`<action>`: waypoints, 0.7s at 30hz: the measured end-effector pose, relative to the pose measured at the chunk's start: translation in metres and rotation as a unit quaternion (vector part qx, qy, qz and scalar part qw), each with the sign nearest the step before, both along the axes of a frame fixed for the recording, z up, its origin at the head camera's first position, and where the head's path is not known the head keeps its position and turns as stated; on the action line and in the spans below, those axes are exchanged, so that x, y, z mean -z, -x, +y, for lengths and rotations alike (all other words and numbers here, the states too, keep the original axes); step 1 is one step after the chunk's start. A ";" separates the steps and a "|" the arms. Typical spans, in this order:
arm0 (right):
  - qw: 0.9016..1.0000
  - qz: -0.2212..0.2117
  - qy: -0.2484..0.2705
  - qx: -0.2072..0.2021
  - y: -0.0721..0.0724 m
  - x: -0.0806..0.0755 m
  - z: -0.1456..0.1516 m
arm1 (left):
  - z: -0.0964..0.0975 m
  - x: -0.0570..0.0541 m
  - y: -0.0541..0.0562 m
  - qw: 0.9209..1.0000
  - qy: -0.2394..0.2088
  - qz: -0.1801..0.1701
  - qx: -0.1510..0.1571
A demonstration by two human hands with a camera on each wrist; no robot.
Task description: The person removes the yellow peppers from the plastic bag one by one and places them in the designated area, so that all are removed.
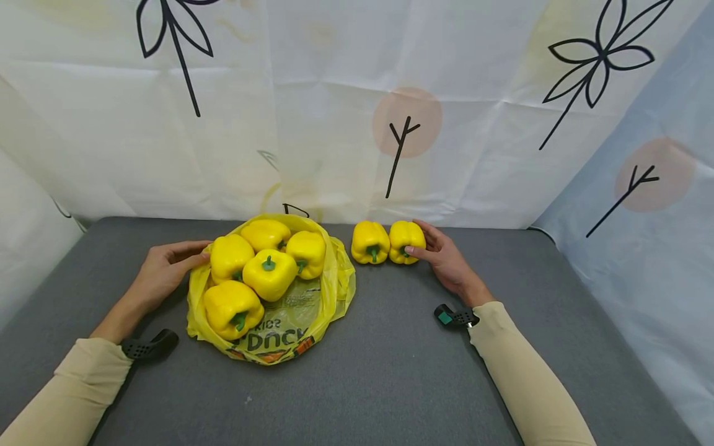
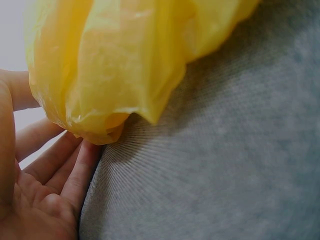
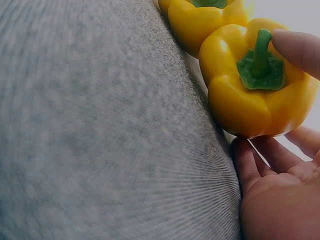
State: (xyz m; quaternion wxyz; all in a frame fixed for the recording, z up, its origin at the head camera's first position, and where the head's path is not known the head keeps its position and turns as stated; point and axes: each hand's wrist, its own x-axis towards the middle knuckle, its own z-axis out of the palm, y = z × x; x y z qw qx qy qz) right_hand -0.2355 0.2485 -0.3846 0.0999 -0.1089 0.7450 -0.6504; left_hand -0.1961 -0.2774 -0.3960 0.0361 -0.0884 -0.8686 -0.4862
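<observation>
Yellow bag [image 1: 338, 275]: sits with its mouth spread toward the table's [image 1: 379, 371] far edge, left of the middle; five peppers [image 1: 270, 274] show inside.
Held pepper [image 1: 405, 232]: by the table's far edge, right of the bag, its stem facing the near edge.
Neighbouring pepper [image 1: 368, 238]: just beside it, on the bag's side.
Left hand [image 1: 166, 269]: holds the bag's left side between thumb and fingers; how firmly, I cannot tell.
Right hand [image 1: 447, 261]: grasps the held pepper, thumb near the stem, fingers round its outer side.
Pepper handling: probably light and firm, slick-skinned, liable to bruise; best taken across the lobed sides, sparing the stem.
Bag handling: thin, limp, likely to sag or tear; best gathered at the rim.
</observation>
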 end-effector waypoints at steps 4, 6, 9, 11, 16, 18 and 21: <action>1.000 0.001 -0.002 0.001 0.000 0.000 0.000 | 0.000 0.001 0.000 1.000 -0.013 0.005 0.009; 1.000 0.001 -0.004 0.001 0.001 0.000 0.000 | 0.000 0.001 0.000 1.000 -0.018 0.007 0.014; 1.000 0.000 -0.005 0.003 0.000 0.000 -0.001 | 0.000 0.002 0.000 1.000 -0.022 0.010 0.017; 1.000 -0.001 -0.005 0.004 0.000 0.000 -0.001 | 0.000 0.002 0.000 1.000 -0.020 0.010 0.016; 1.000 -0.003 -0.002 0.003 0.000 0.000 0.000 | 0.000 0.001 0.000 1.000 -0.023 0.009 0.018; 1.000 -0.004 -0.001 0.003 0.000 0.000 0.000 | 0.000 0.001 -0.001 1.000 -0.024 0.008 0.018; 1.000 -0.003 -0.001 0.001 0.000 0.000 0.000 | 0.000 0.002 0.000 1.000 -0.025 0.007 0.016</action>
